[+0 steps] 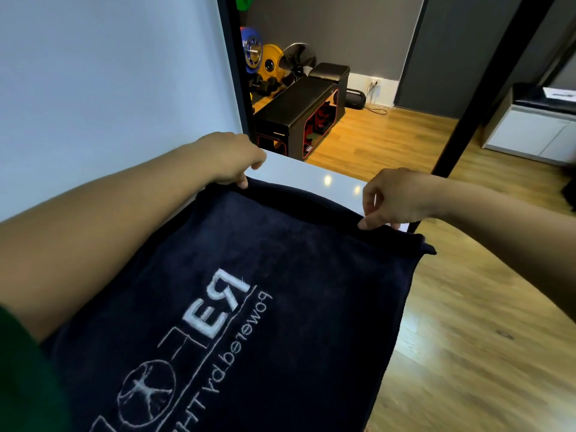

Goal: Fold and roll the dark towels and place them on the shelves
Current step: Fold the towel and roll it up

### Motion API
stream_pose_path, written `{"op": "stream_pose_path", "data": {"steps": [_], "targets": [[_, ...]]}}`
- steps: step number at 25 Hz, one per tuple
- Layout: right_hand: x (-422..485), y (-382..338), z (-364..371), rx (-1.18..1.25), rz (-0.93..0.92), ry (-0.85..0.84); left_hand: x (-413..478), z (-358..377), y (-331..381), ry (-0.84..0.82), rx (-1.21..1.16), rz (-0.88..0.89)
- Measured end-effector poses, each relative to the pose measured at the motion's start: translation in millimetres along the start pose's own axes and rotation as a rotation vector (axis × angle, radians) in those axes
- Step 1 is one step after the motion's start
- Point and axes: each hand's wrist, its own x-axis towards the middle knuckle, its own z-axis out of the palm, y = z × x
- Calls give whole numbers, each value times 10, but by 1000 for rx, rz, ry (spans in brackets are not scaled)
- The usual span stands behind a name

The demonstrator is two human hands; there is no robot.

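Observation:
A dark navy towel (pixel 280 275) with white embroidered lettering lies spread over a white glossy surface (pixel 318 179) and fills the lower middle of the head view. My left hand (pixel 232 157) pinches the towel's far left corner. My right hand (pixel 396 198) pinches the far edge near the right corner with thumb and fingertips. The far edge sags a little between the two hands. The towel's right corner sticks out past the surface's right edge, and its near end runs out of view at the bottom.
A white wall (pixel 109 88) rises on the left. Black frame posts (pixel 486 88) stand behind and right of the surface. Beyond lie a wooden floor (pixel 467 307), black benches (pixel 293 110), coloured weight plates (pixel 258 54) and a white cabinet (pixel 536 129).

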Motion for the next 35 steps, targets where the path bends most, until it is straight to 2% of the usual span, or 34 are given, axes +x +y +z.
{"op": "stream_pose_path", "data": {"steps": [3, 7, 12, 17, 20, 22, 25, 26, 29, 31, 33, 35], "targets": [[41, -46, -26, -65, -9, -18, 12, 1, -17, -74, -88, 119], [58, -117, 60, -103, -37, -23, 16, 38, -117, -62, 26, 278], [46, -127, 83, -148, -4, 41, 55, 116, -148, 39, 73, 276], [62, -96, 128, -450, -69, 272, 143, 253, -41, 215, 133, 149], [54, -135, 225, -546, -99, 379, 103, 328, -65, 358, 245, 185], [15, -197, 392, -690, -168, 501, 29, 363, -88, 468, 281, 252], [-49, -230, 599, -662, -346, 740, -100, 458, -88, 591, 241, 288], [-32, -198, 668, -660, -409, 749, -134, 501, -81, 610, 242, 277], [-140, -260, 633, -760, -425, 635, -245, 636, -69, 583, 232, 262], [-177, -260, 513, -794, -368, 431, -300, 738, -119, 551, 223, 247], [-163, -224, 335, -559, -272, 250, -376, 768, -133, 522, 153, 246], [-86, -181, 139, -3, -153, 104, -408, 647, -75, 416, 73, 164]]}}
